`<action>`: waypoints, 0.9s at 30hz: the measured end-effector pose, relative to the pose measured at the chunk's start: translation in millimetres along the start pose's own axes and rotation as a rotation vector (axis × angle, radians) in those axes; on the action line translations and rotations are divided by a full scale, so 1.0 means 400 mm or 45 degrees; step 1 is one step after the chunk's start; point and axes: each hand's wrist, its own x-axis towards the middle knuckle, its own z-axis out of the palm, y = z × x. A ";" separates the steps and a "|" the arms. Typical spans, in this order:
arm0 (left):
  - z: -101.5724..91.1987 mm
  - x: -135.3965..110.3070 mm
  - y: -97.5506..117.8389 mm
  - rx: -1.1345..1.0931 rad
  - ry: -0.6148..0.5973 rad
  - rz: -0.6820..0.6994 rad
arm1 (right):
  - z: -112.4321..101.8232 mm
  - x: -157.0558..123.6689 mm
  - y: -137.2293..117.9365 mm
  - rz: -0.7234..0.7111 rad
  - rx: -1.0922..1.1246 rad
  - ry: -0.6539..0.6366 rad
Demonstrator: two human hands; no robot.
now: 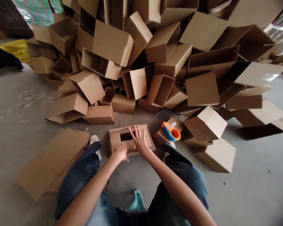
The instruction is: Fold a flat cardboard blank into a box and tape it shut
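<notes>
The left hand (pixel 121 153) and spread right hand (pixel 139 140) lay on a flat-lying brown cardboard box (pixel 114 140), near an orange-and-blue plastic tape dispenser (pixel 171 132) and a towering heap of brown cardboard boxes (pixel 136 56).

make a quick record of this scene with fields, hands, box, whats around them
left hand: on the near edge of a small cardboard box
right hand: fingers spread on the same box
box state: flaps not fully closed, dark opening showing
beside box: orange and blue tape dispenser, to the right, on another carton
floor: concrete
around: stack of flattened cardboard, large heap of cardboard boxes
</notes>
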 end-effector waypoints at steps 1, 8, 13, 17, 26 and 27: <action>-0.001 -0.001 0.001 -0.012 0.007 -0.002 | -0.001 -0.002 0.000 0.000 0.003 0.000; 0.000 -0.005 0.002 -0.052 0.030 -0.014 | -0.001 -0.014 0.003 0.000 0.012 0.003; -0.002 -0.011 0.002 -0.015 0.033 0.013 | 0.000 -0.015 0.002 0.004 0.009 -0.011; 0.001 -0.009 0.003 -0.024 0.038 0.014 | -0.001 -0.014 -0.001 0.016 0.025 -0.023; 0.010 -0.005 0.015 -0.025 0.067 -0.022 | -0.002 -0.019 0.001 0.019 0.068 -0.033; 0.008 -0.008 0.017 -0.025 0.068 -0.023 | -0.002 -0.021 0.001 0.020 0.074 -0.025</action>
